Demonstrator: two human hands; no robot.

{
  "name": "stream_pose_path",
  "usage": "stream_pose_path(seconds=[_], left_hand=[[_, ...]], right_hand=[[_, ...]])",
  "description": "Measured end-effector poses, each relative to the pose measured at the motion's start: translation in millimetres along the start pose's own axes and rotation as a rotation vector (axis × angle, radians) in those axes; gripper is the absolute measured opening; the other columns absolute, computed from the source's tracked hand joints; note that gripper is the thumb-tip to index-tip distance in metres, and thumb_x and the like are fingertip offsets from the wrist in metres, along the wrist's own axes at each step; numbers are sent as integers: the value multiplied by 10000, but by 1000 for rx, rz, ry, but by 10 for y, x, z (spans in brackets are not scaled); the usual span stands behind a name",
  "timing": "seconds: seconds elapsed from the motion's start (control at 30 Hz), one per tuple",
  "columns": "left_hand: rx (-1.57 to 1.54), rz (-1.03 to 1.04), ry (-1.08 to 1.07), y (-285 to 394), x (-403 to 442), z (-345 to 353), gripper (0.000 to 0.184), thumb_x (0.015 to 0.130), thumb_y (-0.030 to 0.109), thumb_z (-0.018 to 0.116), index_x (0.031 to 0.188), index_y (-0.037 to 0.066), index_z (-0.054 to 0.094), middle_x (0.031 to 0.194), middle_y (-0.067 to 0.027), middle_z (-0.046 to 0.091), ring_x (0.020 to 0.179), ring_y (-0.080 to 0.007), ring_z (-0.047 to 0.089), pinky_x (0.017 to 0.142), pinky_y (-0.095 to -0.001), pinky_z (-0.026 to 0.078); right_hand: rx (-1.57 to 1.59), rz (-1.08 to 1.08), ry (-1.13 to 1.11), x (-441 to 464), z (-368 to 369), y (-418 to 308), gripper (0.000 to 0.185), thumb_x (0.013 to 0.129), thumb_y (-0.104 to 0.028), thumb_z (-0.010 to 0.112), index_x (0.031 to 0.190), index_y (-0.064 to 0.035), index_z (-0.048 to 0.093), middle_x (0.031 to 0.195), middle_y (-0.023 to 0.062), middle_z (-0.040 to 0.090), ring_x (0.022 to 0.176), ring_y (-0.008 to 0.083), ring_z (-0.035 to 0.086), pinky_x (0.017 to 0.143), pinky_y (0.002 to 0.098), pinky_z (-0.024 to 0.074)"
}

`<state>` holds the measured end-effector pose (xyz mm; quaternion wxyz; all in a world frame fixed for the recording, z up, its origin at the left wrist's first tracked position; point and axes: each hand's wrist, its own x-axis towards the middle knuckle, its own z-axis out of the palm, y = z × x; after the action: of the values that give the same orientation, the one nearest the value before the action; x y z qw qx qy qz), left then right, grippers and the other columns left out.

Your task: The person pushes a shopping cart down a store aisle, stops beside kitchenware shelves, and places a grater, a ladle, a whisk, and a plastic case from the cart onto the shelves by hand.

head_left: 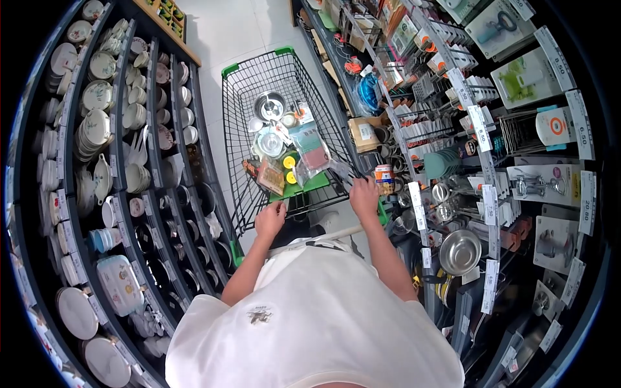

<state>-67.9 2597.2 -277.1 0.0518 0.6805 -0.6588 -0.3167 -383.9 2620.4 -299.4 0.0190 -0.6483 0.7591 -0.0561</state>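
Observation:
A wire shopping cart (228,136) with green corners stands before me. Both my forearms lie across its pale handle (323,235), with the hands beyond it. My left hand (270,218) is loosely closed near the basket's close end, nothing visible in it. By the basket's right side, my right hand (364,196) has its fingers curled down; no held thing shows. Inside the cart lie a shiny metal bowl (269,105), a clear glass-like dish (272,145), a flat pink-and-teal package (312,147), two yellow-topped items (290,169) and a brown-and-green packet (271,176).
Shelves of plates and bowls (97,126) line the left side closely. On the right, racks hold packaged kitchen tools (527,77), a metal bowl (460,252) and a labelled jar (384,179) near my right hand. Pale tiled floor (226,29) runs ahead between the shelves.

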Motion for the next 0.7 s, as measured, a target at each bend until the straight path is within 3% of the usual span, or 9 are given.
stream_pose_path(seconds=[0.13,0.5,0.7], left_hand=[[35,-38,-62,-54,-4,-11,299,949,389,563,1010,154,737,875,-113,741,831,-345,707,734,-463,548],[-28,-152,-173,-358,253,107,357,945,405,538,1100,131,707,1009,-154,732,965,-365,690,824,-468,538],[-106,-137,-167,-486,238,168,350,937,391,541,1105,134,708,1001,-159,731,966,-368,690,832,-461,539]], right_hand=[[18,-8,-14,-81,-64,-59,172,830,-191,648,953,-77,685,977,87,692,1197,317,540,949,457,439],[93,-44,37,-184,-78,-77,127,815,-151,650,911,-72,671,981,108,687,1224,359,521,976,476,429],[98,-48,42,-196,-64,-98,117,824,-148,636,904,-71,675,978,108,689,1226,362,522,971,470,429]])
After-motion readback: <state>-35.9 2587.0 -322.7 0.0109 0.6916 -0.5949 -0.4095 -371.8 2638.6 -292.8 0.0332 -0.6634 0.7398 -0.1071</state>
